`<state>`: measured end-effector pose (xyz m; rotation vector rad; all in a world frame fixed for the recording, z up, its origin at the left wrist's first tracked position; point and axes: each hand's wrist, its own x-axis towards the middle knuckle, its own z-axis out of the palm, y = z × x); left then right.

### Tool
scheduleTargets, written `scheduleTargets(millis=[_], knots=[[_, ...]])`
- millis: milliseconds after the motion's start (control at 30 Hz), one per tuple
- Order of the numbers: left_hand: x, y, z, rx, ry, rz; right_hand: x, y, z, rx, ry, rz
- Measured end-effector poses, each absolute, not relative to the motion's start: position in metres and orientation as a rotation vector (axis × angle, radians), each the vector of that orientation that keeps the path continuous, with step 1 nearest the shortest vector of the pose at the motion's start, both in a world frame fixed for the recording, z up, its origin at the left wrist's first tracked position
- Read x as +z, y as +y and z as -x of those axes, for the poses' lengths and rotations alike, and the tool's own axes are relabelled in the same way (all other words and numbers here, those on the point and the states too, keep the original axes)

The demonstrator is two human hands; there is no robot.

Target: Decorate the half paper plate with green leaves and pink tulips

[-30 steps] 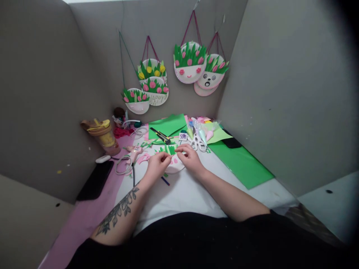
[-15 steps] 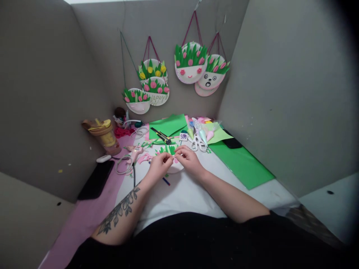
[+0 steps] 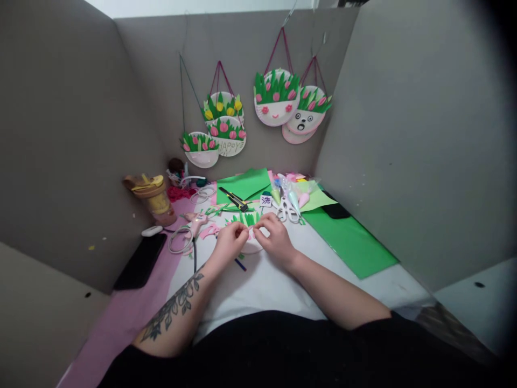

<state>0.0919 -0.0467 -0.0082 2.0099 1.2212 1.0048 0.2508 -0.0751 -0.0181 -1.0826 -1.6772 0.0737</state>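
Observation:
In front of me on the table lies a white paper plate [image 3: 251, 248] with green paper leaves [image 3: 247, 218] along its upper part and pink bits on it. My left hand [image 3: 231, 240] is over the plate's left side, thumb and forefinger pinched together. My right hand [image 3: 277, 238] is over its right side, fingers curled into a pinch. The fingertips almost meet above the plate, around a small pink paper piece [image 3: 250, 230], mostly hidden by the fingers. A dark blue pen [image 3: 240, 264] lies just below the plate.
A pink glue gun [image 3: 196, 222] and pink paper scraps [image 3: 210, 231] lie left. Behind are a utility knife [image 3: 233, 199], green paper [image 3: 246, 184] and white scissors [image 3: 287, 210]. A cup [image 3: 153, 196] and black phone [image 3: 141, 261] stand and lie far left. Decorated plates [image 3: 277, 110] hang on the back wall.
My hands have drawn closer together over the plate, the left shifting slightly right with the small pink piece. The camera view has tilted up a little.

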Motion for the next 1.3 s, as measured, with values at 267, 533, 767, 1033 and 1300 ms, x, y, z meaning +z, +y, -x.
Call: scheduleTargets(millis=[267,533,767,1033,1300], knots=[[-0.01,-0.049,-0.091,1.093,1.089,-2.314,-0.023,-0.078,-0.247,-0.071,-1.764,1.141],[-0.013,-0.047,-0.089,1.068,1.025,-2.435,-0.023,-0.077,-0.247,0.024,-1.764,1.12],[-0.007,-0.049,-0.09,1.068,1.086,-2.255,-0.015,-0.064,-0.267,-0.03,-1.666,1.19],[0.002,-0.049,-0.093,0.923,1.007,-1.508,-0.007,-0.052,-0.307,-0.086,-1.618,1.461],[0.009,-0.056,-0.092,0.665,0.743,-1.082,-0.004,-0.067,-0.27,0.416,-1.726,0.892]])
